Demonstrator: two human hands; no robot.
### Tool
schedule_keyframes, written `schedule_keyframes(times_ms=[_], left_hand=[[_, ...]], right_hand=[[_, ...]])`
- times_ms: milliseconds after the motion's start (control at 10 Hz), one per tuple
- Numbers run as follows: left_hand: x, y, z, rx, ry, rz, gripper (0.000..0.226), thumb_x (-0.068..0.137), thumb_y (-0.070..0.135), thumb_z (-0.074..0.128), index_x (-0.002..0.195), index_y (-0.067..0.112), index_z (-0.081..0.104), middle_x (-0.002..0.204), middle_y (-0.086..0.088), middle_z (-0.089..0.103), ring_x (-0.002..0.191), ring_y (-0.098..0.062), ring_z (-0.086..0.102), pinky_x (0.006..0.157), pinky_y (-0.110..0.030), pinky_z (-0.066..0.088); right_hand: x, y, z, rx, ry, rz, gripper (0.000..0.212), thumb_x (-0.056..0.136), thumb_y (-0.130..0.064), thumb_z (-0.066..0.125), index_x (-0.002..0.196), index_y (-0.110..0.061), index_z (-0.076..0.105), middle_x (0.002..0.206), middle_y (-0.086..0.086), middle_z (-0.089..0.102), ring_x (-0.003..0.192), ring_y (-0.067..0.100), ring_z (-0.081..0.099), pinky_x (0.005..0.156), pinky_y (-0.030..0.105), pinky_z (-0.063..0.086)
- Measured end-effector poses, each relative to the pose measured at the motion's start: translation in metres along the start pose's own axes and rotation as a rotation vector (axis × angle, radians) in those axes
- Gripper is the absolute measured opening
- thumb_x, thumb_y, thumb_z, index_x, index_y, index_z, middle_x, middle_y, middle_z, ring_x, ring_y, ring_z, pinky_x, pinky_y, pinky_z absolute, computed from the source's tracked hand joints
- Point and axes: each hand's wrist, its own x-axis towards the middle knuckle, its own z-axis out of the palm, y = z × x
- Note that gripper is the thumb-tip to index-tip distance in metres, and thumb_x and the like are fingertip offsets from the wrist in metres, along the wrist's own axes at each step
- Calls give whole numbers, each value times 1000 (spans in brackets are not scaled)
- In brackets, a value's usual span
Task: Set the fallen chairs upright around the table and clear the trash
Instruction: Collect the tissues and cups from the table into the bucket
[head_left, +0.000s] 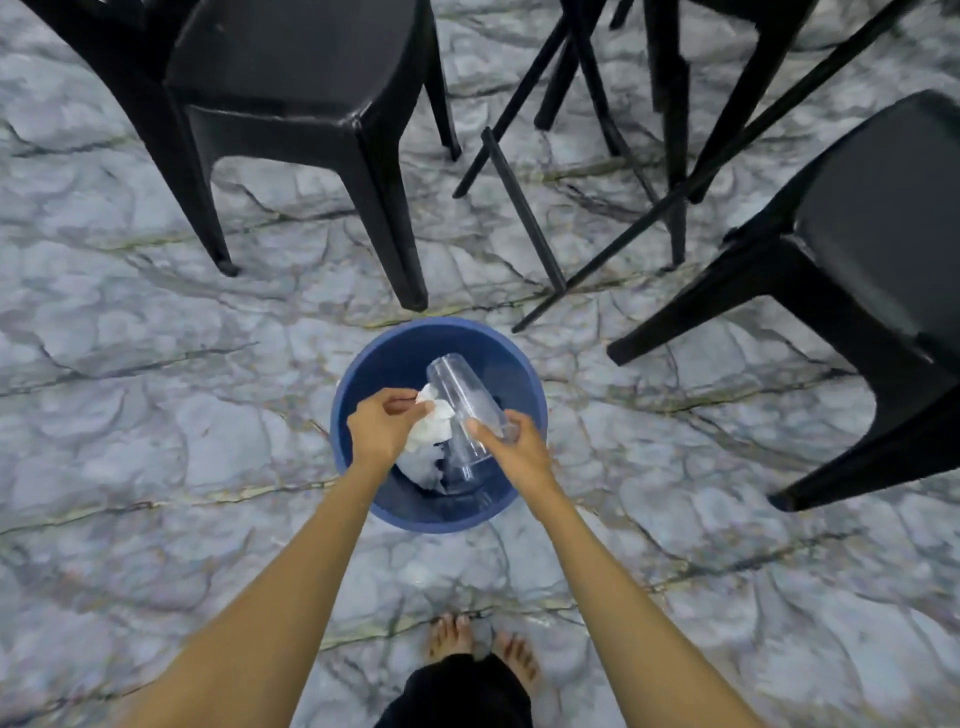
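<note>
Blue plastic bin stands upright on marbled grey floor, mouth facing up toward head cam, w/ both hands over the opening. Left hand is pinched shut on crumpled white tissue, thumb & fingertips meeting at the wad's upper edge; more white paper lies in bin bottom below it. Right hand is closed around clear plastic cup, gripping nr its wider end. Cup's long axis runs diagonally: narrower base points up-left, away from the person, toward bin's far rim; wider end sits low-right under the fingers. Second clear cup shape shows lower inside the bin, blurred, orientation hard to tell. Hands are close together but apart, tissue & cup just touching or overlapping betw them; cannot tell which.

Black chair at upper left stands on its legs, nearest leg planted just beyond bin's far rim w/ a thin strip of floor betw. Black chair at right is also upright, its legs well clear of bin's right side. Thin black table legs cross betw the two chairs, one strut ending nr bin's upper-right rim. Open floor lies left of bin & on the near side, where the person's bare feet stand.
</note>
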Motion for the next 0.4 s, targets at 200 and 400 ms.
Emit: schedule_keyframes(times_ms=[200,400], left_hand=[[26,-47,17,67,-105,40,41,87,31,62,124,14,59,131,-9,59,120,-27,55,102,-44,45],[3,-29,3,252,-200,110,40,93,18,53,132,15,51,141,-11,49,130,-29,46,108,-40,37]], right_hand=[[25,33,24,-4,-45,71,83,85,-51,60,150,-21,18,157,0,24,143,21,27,115,36,27],[-9,24,8,-34,-65,98,65,92,-44,52,146,-14,31,153,5,32,139,24,34,108,35,33]])
